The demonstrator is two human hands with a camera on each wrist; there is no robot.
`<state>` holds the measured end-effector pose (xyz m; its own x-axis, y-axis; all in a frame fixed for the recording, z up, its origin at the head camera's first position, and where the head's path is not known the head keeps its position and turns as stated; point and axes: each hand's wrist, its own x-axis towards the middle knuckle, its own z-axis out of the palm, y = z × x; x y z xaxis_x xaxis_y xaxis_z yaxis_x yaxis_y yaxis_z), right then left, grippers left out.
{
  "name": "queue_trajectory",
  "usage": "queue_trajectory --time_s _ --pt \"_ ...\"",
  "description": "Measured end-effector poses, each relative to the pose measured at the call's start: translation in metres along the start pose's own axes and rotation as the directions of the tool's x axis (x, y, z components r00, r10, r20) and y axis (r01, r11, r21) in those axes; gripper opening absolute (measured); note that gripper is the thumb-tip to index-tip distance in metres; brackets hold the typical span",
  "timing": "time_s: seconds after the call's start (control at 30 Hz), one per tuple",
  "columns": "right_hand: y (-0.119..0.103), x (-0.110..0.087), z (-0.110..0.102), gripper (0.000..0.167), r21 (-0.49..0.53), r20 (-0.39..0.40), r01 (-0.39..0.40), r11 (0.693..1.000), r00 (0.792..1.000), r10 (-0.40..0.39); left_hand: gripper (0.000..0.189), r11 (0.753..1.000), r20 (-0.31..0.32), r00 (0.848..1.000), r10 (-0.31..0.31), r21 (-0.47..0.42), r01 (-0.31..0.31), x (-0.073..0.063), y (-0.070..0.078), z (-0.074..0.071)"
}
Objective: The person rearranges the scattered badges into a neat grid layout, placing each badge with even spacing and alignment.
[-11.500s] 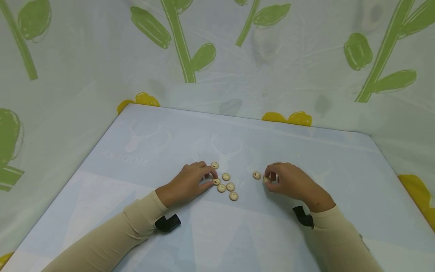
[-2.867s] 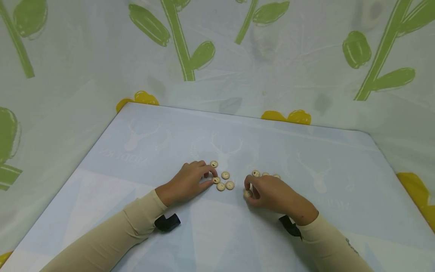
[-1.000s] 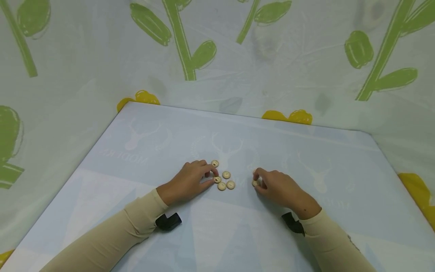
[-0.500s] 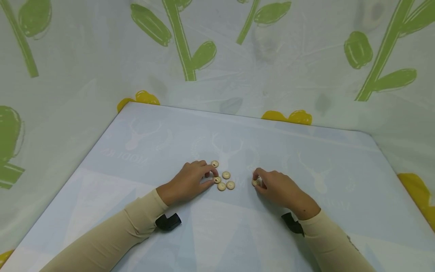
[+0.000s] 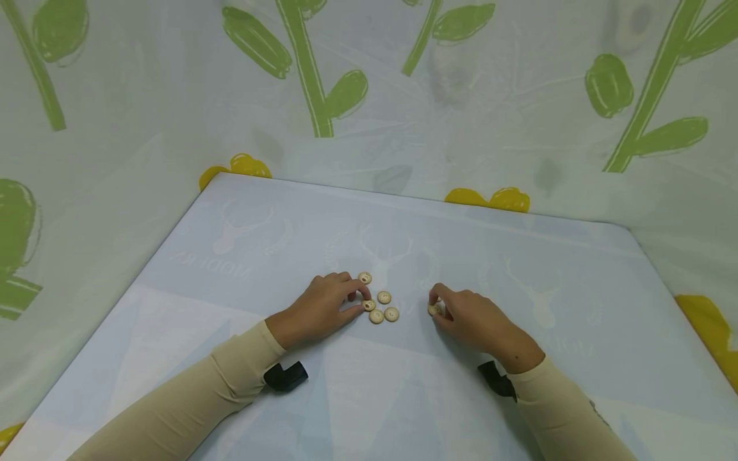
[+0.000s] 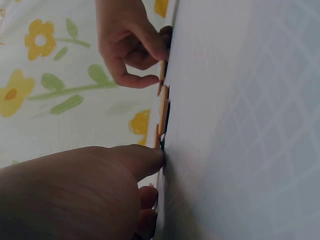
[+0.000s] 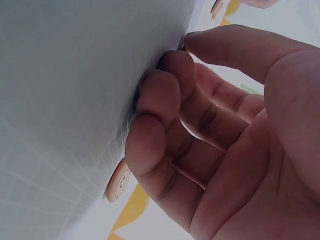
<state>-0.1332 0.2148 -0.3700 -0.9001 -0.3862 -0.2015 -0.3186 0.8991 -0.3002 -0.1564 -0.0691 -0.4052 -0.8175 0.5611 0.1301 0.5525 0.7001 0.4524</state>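
Note:
In the head view my left hand [image 5: 319,308] rests on the table and pinches a round wooden button [image 5: 369,306] between thumb and index finger. Several more buttons lie flat beside it: one farther back [image 5: 365,278], another to the right [image 5: 384,297], and two just in front, a left one [image 5: 377,317] and a right one [image 5: 391,314]. Across a short gap, my right hand [image 5: 481,323] pinches another wooden button [image 5: 434,310] at the table surface. The right wrist view shows a dotted button [image 7: 119,181] on the table near the curled outer fingers; the hand covers this area in the head view.
The low table [image 5: 346,397] has a pale blue-and-white printed cover with faint deer heads. Behind it hangs a light cloth [image 5: 490,128] with green leaves and yellow flowers. A black wrist mount [image 5: 285,376] sits under the left sleeve, another [image 5: 497,379] under the right.
Over the last second both hands stay put. Since 2.9 s ago the right hand has carried its button back and slightly right, now covering the row there. Earlier, the nearest button left the left group.

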Motion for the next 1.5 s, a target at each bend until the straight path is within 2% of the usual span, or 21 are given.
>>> queue_trajectory --time_s 0.3,0.97,1.5 --pt "-0.003 0.002 0.0 0.016 -0.039 -0.017 0.01 0.999 1.0 -0.011 0.015 1.0 0.001 1.0 0.002 0.0 -0.002 0.0 0.0 0.001" --pt "-0.022 -0.003 0.008 0.022 -0.135 -0.146 0.128 0.982 0.978 -0.148 0.015 1.0 0.012 1.0 -0.011 0.003 0.011 0.001 -0.001 0.002" --pt "-0.03 -0.005 0.014 0.033 -0.178 -0.123 0.213 0.961 0.964 -0.236 0.015 1.0 0.001 1.0 0.005 0.006 -0.005 0.001 -0.002 0.001"
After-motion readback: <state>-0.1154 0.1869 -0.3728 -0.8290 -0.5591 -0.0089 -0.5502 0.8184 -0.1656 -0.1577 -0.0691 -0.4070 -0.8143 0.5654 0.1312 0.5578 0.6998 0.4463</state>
